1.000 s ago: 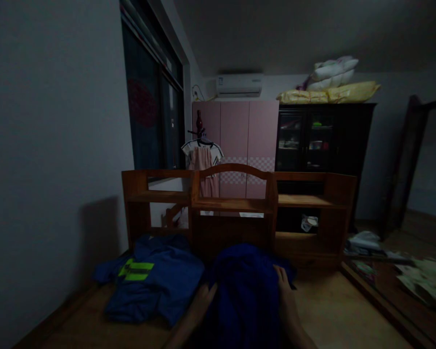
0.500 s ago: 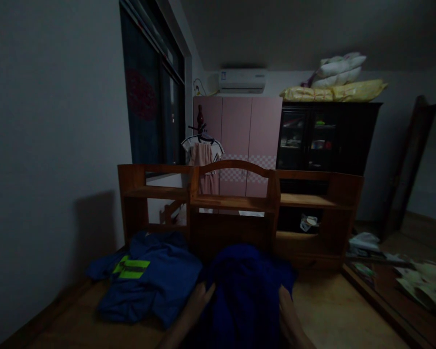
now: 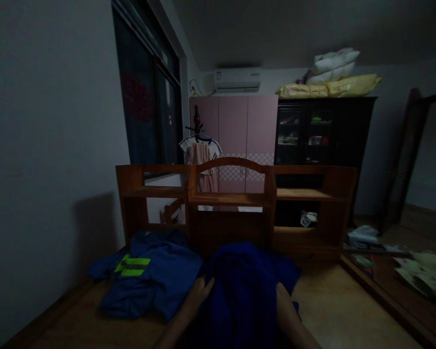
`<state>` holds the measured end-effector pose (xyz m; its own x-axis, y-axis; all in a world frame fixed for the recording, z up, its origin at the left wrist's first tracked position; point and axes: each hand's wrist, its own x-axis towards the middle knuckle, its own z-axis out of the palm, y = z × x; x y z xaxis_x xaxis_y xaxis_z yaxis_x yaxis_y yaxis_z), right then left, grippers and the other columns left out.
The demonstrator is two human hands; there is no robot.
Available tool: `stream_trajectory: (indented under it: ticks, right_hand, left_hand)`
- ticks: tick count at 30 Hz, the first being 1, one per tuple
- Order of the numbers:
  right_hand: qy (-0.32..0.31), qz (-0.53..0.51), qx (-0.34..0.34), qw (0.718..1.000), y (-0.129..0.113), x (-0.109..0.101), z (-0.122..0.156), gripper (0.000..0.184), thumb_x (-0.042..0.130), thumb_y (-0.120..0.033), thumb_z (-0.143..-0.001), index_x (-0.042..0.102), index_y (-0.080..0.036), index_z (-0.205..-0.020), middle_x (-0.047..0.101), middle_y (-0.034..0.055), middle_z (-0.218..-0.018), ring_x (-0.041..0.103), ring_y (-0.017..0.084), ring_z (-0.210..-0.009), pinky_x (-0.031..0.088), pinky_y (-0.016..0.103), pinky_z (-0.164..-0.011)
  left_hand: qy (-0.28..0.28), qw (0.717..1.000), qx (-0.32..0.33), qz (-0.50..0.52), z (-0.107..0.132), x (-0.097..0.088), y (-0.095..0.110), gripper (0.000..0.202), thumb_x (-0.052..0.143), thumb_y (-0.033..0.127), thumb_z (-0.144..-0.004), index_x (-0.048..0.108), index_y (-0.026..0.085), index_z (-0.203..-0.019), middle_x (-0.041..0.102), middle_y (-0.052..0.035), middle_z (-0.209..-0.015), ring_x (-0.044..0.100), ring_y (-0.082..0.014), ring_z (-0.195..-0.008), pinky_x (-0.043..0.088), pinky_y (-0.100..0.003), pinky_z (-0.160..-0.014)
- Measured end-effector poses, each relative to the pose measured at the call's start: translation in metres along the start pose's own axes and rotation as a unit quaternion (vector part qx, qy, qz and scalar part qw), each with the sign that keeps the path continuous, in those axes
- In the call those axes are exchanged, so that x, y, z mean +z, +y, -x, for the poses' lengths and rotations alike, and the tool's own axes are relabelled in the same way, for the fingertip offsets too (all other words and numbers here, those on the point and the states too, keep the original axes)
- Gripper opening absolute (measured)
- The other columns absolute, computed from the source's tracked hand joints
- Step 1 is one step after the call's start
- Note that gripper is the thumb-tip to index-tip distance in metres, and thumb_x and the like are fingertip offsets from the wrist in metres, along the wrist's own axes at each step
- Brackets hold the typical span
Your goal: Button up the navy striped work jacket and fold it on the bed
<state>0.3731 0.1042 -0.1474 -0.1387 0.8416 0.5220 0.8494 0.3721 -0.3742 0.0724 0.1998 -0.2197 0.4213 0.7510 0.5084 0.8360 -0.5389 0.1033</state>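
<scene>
A dark blue garment [image 3: 243, 286] lies bunched up in front of me on the wooden board, and its kind is hard to make out in the dim light. At its left edge my left hand [image 3: 202, 292] is closed on the cloth, thumb pointing up and inward. My right hand [image 3: 284, 299] grips the opposite side, its fingers mostly hidden in the fabric. Just to the left lies a lighter blue work shirt [image 3: 160, 276] with a yellow-green reflective strip [image 3: 132, 266].
A wooden shelf unit [image 3: 232, 199] stands along the back edge of the wooden surface [image 3: 334, 310]. A wall [image 3: 51, 169] rises close on the left. Papers [image 3: 425, 276] lie at the right, beyond a raised wooden edge. A pink wardrobe [image 3: 233, 126] is farther back.
The view has turned slightly right. Both hands stay on the sides of the dark blue garment, whose right side is spread slightly farther out. The work shirt has not moved.
</scene>
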Motion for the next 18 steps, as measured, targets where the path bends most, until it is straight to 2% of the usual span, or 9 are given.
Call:
stream_trajectory:
  ticks: [3,7,11,13,16,18]
  right_hand:
    - [-0.018,0.024,0.058,0.998,-0.002,0.0,0.0,0.028,0.043,-0.005,-0.072,0.067,-0.016,-0.061,0.067,0.0108,-0.071,0.059,0.021,-0.068,0.042,0.027,-0.065]
    - [-0.029,0.028,0.105,0.994,-0.001,-0.002,-0.001,0.03,0.039,-0.006,-0.078,0.067,-0.013,-0.067,0.067,0.0117,-0.075,0.059,0.019,-0.072,0.039,0.025,-0.067]
    - [-0.036,0.023,0.135,0.99,-0.004,-0.005,-0.001,0.031,0.038,-0.009,-0.083,0.067,-0.013,-0.073,0.068,0.0119,-0.082,0.061,0.019,-0.077,0.038,0.024,-0.067]
    - [-0.039,0.02,0.147,0.988,-0.007,-0.007,-0.001,0.03,0.039,-0.009,-0.084,0.067,-0.014,-0.074,0.068,0.0113,-0.082,0.061,0.018,-0.074,0.038,0.024,-0.064]
    - [-0.044,0.013,0.16,0.986,-0.01,-0.009,-0.002,0.029,0.04,-0.012,-0.085,0.066,-0.015,-0.073,0.068,0.0103,-0.078,0.062,0.017,-0.066,0.036,0.024,-0.057]
    - [-0.045,0.01,0.167,0.985,-0.011,-0.011,-0.002,0.03,0.04,-0.013,-0.086,0.067,-0.015,-0.072,0.069,0.0109,-0.078,0.063,0.019,-0.067,0.036,0.025,-0.056]
  left_hand:
    - [-0.009,0.999,-0.022,0.021,-0.001,-0.006,0.002,0.036,0.046,0.006,-0.077,0.067,0.018,-0.104,0.067,-0.0143,-0.1,0.064,-0.024,-0.094,0.052,-0.04,-0.084]
    - [-0.019,0.987,-0.078,0.14,-0.004,-0.028,0.012,0.03,0.048,0.02,-0.079,0.068,0.016,-0.102,0.065,-0.0165,-0.109,0.06,-0.0289,-0.105,0.046,-0.043,-0.093]
    - [0.0,0.952,-0.13,0.275,-0.01,-0.051,0.024,0.037,0.045,0.039,-0.083,0.065,0.017,-0.107,0.064,-0.0133,-0.113,0.058,-0.027,-0.11,0.043,-0.04,-0.098]
    - [0.003,0.937,-0.158,0.312,-0.014,-0.058,0.028,0.045,0.043,0.045,-0.084,0.062,0.016,-0.112,0.064,-0.0134,-0.115,0.057,-0.0264,-0.112,0.042,-0.04,-0.1]
    - [0.004,0.927,-0.175,0.331,-0.015,-0.067,0.035,0.057,0.041,0.049,-0.084,0.051,0.012,-0.127,0.058,-0.0143,-0.125,0.05,-0.0258,-0.121,0.035,-0.042,-0.106]
    - [0.005,0.926,-0.155,0.343,-0.015,-0.076,0.041,0.062,0.037,0.047,-0.087,0.036,0.012,-0.138,0.047,-0.0137,-0.137,0.042,-0.0233,-0.128,0.03,-0.042,-0.11]
